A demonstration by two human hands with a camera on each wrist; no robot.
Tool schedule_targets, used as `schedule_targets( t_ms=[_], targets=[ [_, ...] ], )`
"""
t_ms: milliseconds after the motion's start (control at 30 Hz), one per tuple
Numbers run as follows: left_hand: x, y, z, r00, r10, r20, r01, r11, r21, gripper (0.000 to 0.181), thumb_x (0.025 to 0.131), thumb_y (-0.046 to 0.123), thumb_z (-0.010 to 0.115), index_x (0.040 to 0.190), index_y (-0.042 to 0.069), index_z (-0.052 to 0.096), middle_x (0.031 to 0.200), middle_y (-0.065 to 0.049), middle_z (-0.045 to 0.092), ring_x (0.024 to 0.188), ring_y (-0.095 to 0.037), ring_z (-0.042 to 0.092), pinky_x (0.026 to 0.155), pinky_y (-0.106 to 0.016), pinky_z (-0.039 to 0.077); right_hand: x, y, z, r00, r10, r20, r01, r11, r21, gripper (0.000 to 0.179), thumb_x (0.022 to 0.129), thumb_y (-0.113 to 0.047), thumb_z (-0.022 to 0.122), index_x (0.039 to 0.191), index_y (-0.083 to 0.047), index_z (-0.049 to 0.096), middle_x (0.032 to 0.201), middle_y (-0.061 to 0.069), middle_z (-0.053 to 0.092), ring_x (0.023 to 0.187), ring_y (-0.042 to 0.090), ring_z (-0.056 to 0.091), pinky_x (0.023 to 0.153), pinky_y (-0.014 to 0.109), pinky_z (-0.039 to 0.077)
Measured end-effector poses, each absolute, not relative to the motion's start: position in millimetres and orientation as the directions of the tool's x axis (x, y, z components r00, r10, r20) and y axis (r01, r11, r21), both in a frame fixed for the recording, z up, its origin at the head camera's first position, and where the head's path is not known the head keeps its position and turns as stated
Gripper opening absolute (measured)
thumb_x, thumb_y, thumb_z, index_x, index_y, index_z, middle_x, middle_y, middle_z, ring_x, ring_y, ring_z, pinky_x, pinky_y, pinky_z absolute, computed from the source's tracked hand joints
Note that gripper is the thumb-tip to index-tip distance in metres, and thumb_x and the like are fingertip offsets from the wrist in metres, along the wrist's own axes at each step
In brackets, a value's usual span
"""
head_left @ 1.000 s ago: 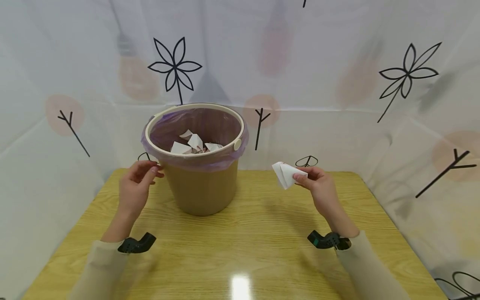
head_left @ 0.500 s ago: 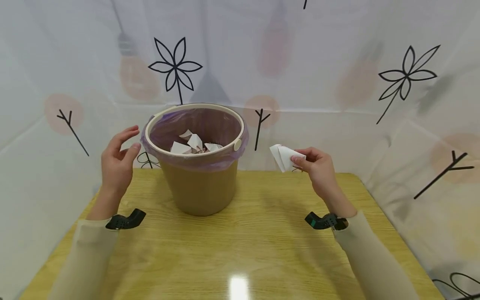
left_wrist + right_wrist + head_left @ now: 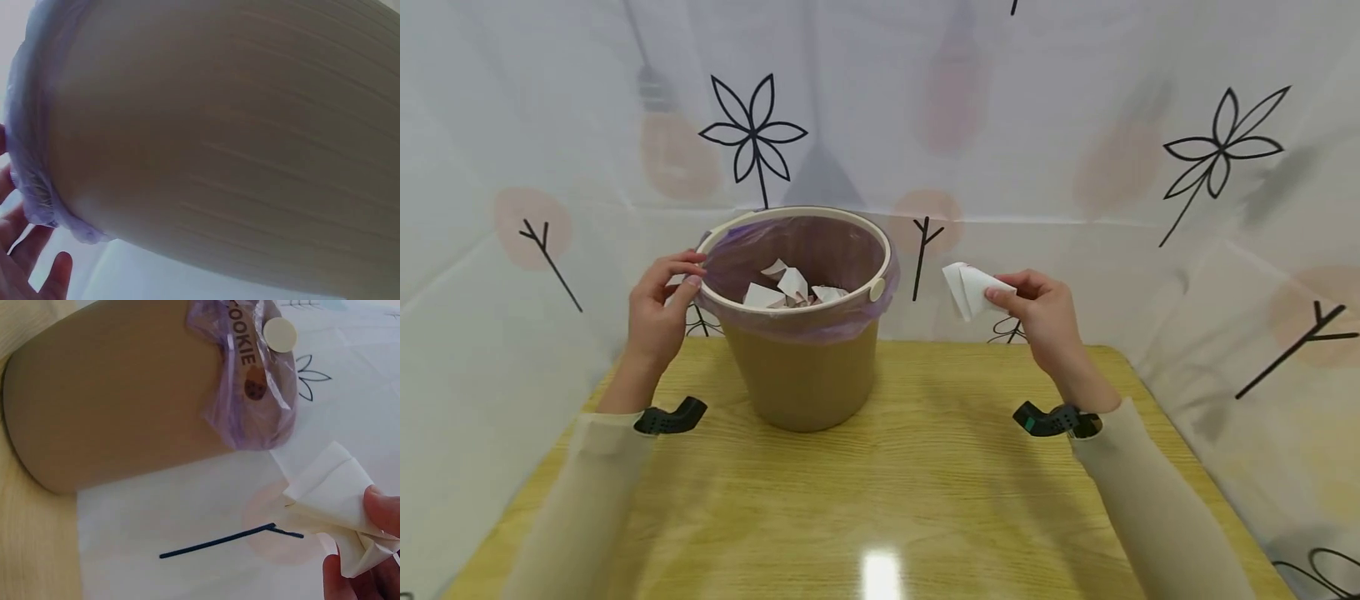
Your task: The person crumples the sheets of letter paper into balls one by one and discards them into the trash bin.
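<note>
A brown trash can (image 3: 805,375) with a cream rim stands on the table, lined with a purple plastic bag (image 3: 28,125). White paper pieces (image 3: 790,283) lie inside it. At the can's left side, my left hand (image 3: 658,312) touches the rim and bag edge with its fingertips. In the left wrist view, the thumb (image 3: 59,275) stands apart from the bag. To the right of the can, my right hand (image 3: 1045,312) pinches a folded white paper (image 3: 972,289) between thumb and fingers, held above the table. The right wrist view shows the paper's loose folds close up.
The wooden table (image 3: 880,483) reaches back to a white patterned cloth (image 3: 1030,125) hanging behind and at both sides. A round cream button (image 3: 280,334) sits on the can's rim. Each wrist wears a black camera band (image 3: 670,417).
My left hand rose from low beside the can, swung out left, then came in to the rim. My right hand lifted the folded paper higher. The can stayed put.
</note>
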State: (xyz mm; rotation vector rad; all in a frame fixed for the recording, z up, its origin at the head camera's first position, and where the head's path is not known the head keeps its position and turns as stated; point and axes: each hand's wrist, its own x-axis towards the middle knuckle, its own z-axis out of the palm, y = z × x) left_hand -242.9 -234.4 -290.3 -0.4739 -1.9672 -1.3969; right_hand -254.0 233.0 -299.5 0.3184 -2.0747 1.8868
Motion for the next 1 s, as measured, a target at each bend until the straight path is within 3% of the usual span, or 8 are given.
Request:
schedule_targets(
  t_ms=[200,467,767,1000],
  targets=[
    [-232,-218,-291,-0.674,-0.15,0.723,0.684,0.242,0.688,0.021,0.097,-0.003,0.048,0.102,-0.021,0.056,0.125,-0.033,0.055,0.132,-0.032,0.045,0.085,-0.023,0.042,-257,230,-287,-0.923,0.023,0.385,-0.38,0.115,-0.918,0.021,0.087,-0.011,0.079,0.104,0.0,0.073,0.097,-0.001,0.071,0.089,0.016,0.063,0.071,0.019,0.052],
    [-255,-222,-312,-0.65,-0.221,0.727,0.733,0.07,0.676,0.018,0.095,-0.004,0.049,0.1,-0.021,0.055,0.121,-0.017,0.062,0.134,-0.031,0.042,0.086,-0.026,0.039,-264,223,-266,-0.921,0.001,0.39,-0.383,0.184,-0.905,0.019,0.087,-0.013,0.079,0.104,-0.004,0.075,0.098,-0.002,0.071,0.092,0.016,0.064,0.076,0.024,0.053],
    [-267,-223,-319,-0.632,-0.236,0.738,0.76,-0.003,0.65,0.015,0.095,-0.003,0.052,0.099,-0.016,0.059,0.121,-0.015,0.063,0.135,-0.033,0.041,0.11,-0.035,0.035,-280,206,-236,-0.903,-0.095,0.42,-0.43,0.179,-0.885,0.017,0.09,-0.007,0.074,0.105,0.0,0.073,0.102,0.005,0.068,0.095,0.021,0.063,0.081,0.024,0.055],
    [-266,-224,-319,-0.607,-0.255,0.753,0.777,0.008,0.629,0.016,0.095,-0.005,0.05,0.099,-0.015,0.062,0.119,-0.015,0.065,0.134,-0.034,0.043,0.113,-0.037,0.032,-299,190,-211,-0.897,-0.182,0.402,-0.429,0.142,-0.892,0.017,0.09,-0.004,0.073,0.106,0.001,0.073,0.104,0.006,0.07,0.099,0.023,0.064,0.086,0.028,0.054]
  ],
)
